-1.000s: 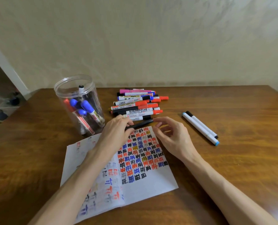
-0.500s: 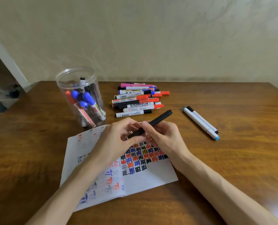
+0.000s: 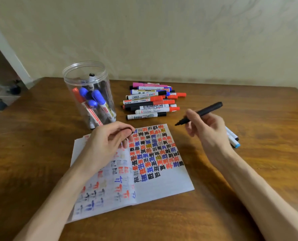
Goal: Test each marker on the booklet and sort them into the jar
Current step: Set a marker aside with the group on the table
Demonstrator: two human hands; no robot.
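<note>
Head view: fingers (image 3: 190, 116) of the right hand (image 3: 207, 129) grip the uncapped black marker (image 3: 203, 112) just right of the booklet (image 3: 162, 185), while the left hand (image 3: 106, 145), resting on its left page, pinches what is likely the cap (image 3: 133, 132); lower the tip onto blank paper below the marks.

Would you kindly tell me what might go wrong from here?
The black marker in the right hand is uncapped, its tip over the table off the booklet; it might mark the wood. The left hand, pinching the cap, rests on the booklet and could smudge ink. The right hand might nudge the two markers beside it.
</note>
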